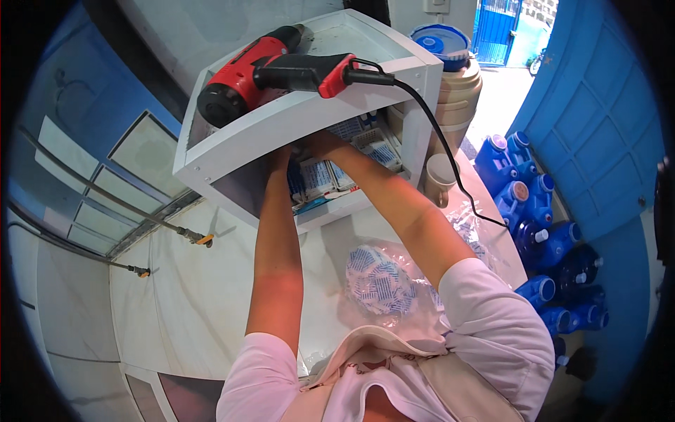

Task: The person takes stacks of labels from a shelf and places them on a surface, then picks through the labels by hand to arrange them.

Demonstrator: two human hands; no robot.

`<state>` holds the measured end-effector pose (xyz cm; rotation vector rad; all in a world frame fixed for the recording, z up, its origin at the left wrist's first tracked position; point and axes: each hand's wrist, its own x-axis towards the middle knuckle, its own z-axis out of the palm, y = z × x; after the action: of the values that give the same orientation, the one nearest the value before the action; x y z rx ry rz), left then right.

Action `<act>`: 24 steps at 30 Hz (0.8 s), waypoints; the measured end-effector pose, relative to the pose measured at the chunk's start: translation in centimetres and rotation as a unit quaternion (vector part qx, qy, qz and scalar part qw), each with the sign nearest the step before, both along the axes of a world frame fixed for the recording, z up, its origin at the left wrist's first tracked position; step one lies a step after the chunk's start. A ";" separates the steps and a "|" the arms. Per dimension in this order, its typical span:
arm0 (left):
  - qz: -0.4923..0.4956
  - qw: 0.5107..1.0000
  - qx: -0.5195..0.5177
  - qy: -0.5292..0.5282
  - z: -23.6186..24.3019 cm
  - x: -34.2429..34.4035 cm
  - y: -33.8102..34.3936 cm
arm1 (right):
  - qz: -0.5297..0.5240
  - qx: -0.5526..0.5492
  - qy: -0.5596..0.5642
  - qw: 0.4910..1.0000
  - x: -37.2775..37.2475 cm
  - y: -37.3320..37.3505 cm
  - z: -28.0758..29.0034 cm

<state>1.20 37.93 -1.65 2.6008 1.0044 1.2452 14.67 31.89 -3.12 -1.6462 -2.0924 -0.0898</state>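
Blue-and-white packets [318,177] lie on the white shelf unit's [211,151] lower level, at twelve o'clock from the person; left hand [283,156] and right hand [318,143] reach among them, fingers hidden, grip untellable; a red drill [242,74] rests on top at eleven

Pink short sleeves — bare forearms

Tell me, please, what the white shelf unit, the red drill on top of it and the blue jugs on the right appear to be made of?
White shelf unit: probably painted wood or board, with thick flat panels and a matte coat.
Red drill: moulded plastic housing, glossy red with a black grip and nose.
Blue jugs: translucent blue plastic, shiny, with moulded handles and caps.
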 end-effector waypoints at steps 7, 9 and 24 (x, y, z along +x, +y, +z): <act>-0.020 0.994 -0.088 0.053 1.5 0.6 0.4 | -0.030 0.003 0.076 0.997 -1.5 -0.7 2.5; -0.021 0.985 -0.156 0.077 0.9 0.8 1.2 | 0.004 0.098 0.235 0.967 -1.3 -0.7 2.9; -0.063 0.993 0.068 0.074 0.6 -1.0 3.6 | -0.085 0.116 0.202 0.969 -0.1 3.7 -1.9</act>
<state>0.24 41.52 -1.01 2.8471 0.7858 1.1429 14.59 35.56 -5.04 -1.5487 -1.5743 -0.0473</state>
